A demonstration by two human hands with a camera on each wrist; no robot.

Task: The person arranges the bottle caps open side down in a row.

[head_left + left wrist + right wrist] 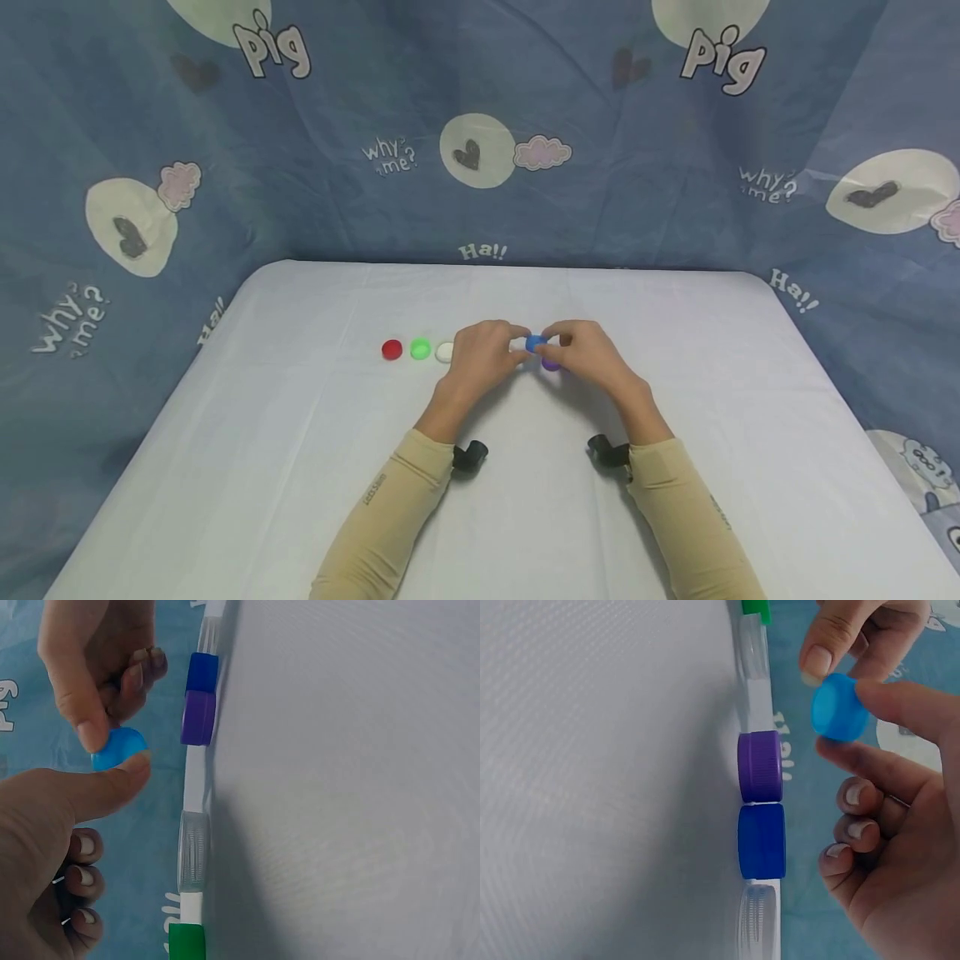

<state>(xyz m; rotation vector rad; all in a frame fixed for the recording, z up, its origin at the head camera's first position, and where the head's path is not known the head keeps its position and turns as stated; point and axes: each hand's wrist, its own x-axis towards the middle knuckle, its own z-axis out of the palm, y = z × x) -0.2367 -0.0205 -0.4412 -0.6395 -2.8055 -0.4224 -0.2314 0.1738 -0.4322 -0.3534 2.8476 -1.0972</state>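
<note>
A light blue bottle cap [535,342] is held up off the table between both hands. My right hand [588,354] pinches it between thumb and index finger, as the right wrist view shows. From the other side my left hand [483,354] grips its edge; the left thumb lies against the cap [120,748], the left index finger partly hidden. The other fingers of both hands are curled. Just below, a purple cap [760,766] stands on the table beside a dark blue cap [762,841], which the right hand hides in the head view.
Left of the hands, a red cap [392,349], a green cap [420,348] and a whitish clear cap [445,352] lie in a row on the white tabletop [525,517]. Another clear cap [757,922] is beside the dark blue one. A blue printed cloth [337,200] hangs behind.
</note>
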